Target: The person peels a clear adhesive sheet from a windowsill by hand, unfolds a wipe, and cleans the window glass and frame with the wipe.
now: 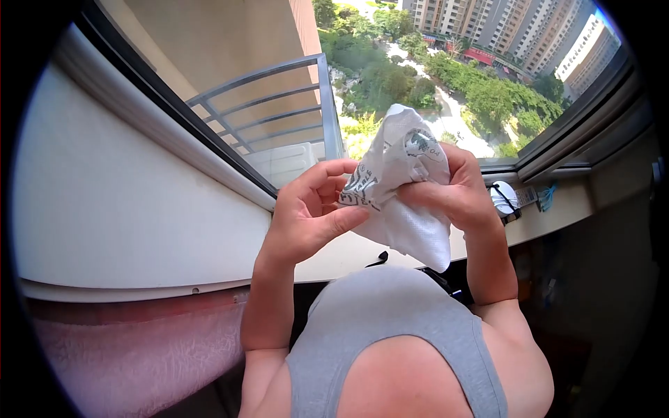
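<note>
A crumpled white bag [418, 226] with dark green printed lettering is held up in front of my chest, above the windowsill. It looks soft and finely textured; whether anything is inside is hidden. My right hand [460, 188] grips the bag's right side, thumb pressed across its front and the other fingers behind. On the opposite side, my left hand [310, 209] curls loosely about the bag's left edge. Its thumb lies over the lower printed part, and its index finger touches the edge higher up.
A pale windowsill [139, 209] runs beneath my hands, bordered by a window frame [188, 118]. To the right on the sill are a round white object [503, 198], a remote control [526, 196] and a bluish item [547, 197]. A pink cloth [139, 355] hangs lower left.
</note>
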A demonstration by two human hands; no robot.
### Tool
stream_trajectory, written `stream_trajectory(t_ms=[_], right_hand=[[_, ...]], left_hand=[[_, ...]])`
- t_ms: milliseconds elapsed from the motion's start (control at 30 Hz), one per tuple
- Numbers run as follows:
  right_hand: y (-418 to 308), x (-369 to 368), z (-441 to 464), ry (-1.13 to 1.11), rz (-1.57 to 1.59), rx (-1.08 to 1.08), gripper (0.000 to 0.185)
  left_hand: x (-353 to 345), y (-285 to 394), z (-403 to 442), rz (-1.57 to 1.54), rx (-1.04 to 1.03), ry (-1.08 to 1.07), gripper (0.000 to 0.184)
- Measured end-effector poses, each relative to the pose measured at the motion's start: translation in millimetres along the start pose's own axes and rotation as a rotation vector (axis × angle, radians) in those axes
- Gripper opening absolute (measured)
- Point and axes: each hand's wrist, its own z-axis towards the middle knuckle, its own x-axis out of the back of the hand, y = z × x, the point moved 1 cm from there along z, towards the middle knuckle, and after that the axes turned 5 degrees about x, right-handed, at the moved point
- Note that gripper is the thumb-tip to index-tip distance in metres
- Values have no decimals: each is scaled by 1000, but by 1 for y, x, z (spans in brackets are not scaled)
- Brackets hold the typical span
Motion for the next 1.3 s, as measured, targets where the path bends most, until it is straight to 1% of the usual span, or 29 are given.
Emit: stream_trajectory(t_ms=[67,100,133,200,233,267,333,367,433,467,533,600,633,667,733,767,800,867,900,933,1000,1033,1067,1100,1167,1200,1233,1267,1300], right_hand=[[3,-8,6,-193,-69,3,41],[9,-12,7,-170,-45,-18,47],[14,-15,7,-173,-42,-15,47],[18,-19,8,-84,116,75,52],[21,-14,6,-110,125,30,46],[27,-11,6,-117,125,28,46],[39,-8,3,-111,-92,340,37],[32,-12,1,-82,-272,473,37],[22,-16,-3,-198,-349,576,42],[16,-19,-7,-232,-381,612,43],[5,-17,-12,-266,-423,574,39],[-8,-23,-15,-59,-668,684,44],[-6,-26,-15,-42,-802,798,61],[-4,-31,-19,-31,-890,864,64],[18,-31,-23,-142,-959,1038,59],[24,-35,-24,-151,-1008,1031,55],[30,-34,-20,-186,-1056,1038,54],[36,-29,-16,-158,-1056,1079,54],[34,-28,-17,-119,-1059,1081,55],[32,-25,-17,-110,-1104,1106,56],[31,-21,-15,-128,-1100,1132,54],[30,-20,-15,-138,-1093,1132,52],[28,-19,-13,-149,-1087,1132,50],[24,-18,-9,-150,-1094,1186,47],[24,-12,-9,-177,-1121,1197,45],[23,-11,-8,-213,-1120,1214,44],[19,-9,-6,-173,-1118,1261,44],[12,-6,-4,-170,-1125,1265,44],[1,1,-3,-18,-1177,1299,47]], left_hand=[[-3,-5,0,1,17,-97,40],[-2,-10,-2,67,73,-71,34],[-3,-13,-3,71,72,-68,34],[-8,-21,-3,-81,41,114,28],[-9,-25,-3,-135,28,156,27],[-12,-28,-2,-136,25,163,27],[-16,-35,-2,-323,58,231,23],[-14,-39,-2,-325,61,233,23],[-10,-47,-1,-603,52,161,22],[-11,-47,2,-638,-17,163,21],[-7,-52,2,-563,-103,169,27],[-2,-51,2,-144,-226,238,34],[-4,-48,0,-84,-221,251,39],[-7,-47,-1,-85,-222,253,39],[-13,-46,1,-2,-246,247,39],[-15,-46,0,5,-240,220,40],[-17,-42,0,-64,-210,191,41],[-12,-40,0,-135,-171,133,40],[-13,-32,0,-190,-64,124,36],[-9,-34,0,-193,-78,106,36],[-2,-41,3,-177,50,42,30],[-1,-40,2,-251,134,-19,28],[5,-39,4,-339,145,-109,28],[4,-37,4,-371,146,-119,29],[-5,-31,3,-406,146,-140,33],[-11,-28,2,-329,83,-91,40],[-16,-24,3,-250,19,-40,48],[-21,-17,4,-250,13,-46,48],[-27,-10,5,-326,-36,-26,52]])
